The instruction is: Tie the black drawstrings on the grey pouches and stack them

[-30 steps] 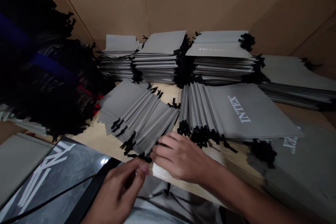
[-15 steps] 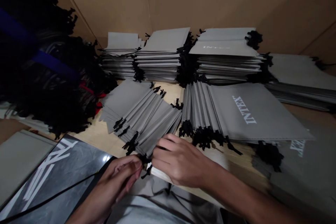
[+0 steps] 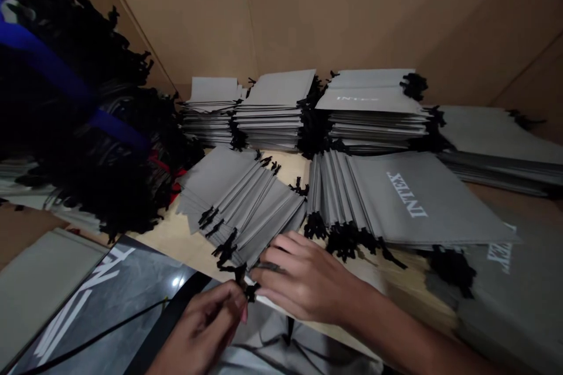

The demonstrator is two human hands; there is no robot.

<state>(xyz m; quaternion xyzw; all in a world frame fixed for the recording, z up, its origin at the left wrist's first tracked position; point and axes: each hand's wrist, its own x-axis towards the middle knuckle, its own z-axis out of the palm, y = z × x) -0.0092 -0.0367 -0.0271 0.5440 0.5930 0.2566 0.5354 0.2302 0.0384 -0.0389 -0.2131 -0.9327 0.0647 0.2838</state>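
Observation:
My left hand (image 3: 211,322) is closed at the lower middle, its thumb and finger pinching a black cord end (image 3: 240,274). Just to its right, my right hand (image 3: 303,281) rests with bent fingers over the near end of a fanned row of grey bags (image 3: 259,211); what lies under its fingertips is mostly hidden. Black knotted cords stick out along the row's edge. Beside it lies another fanned stack of grey bags (image 3: 396,199), its top one printed INTEX. Grey fabric (image 3: 272,334) shows below my hands.
Stacks of grey bags (image 3: 275,94) stand along a cardboard wall (image 3: 308,12). A large black bundle with a blue strap (image 3: 118,129) is at the left. A dark glossy printed sheet (image 3: 145,281) and a grey panel (image 3: 48,287) lie at the lower left.
The view has shifted, so the stacks sit lower. My left hand has moved down and right, now pinching a cord. My right hand stays over the row's near end.

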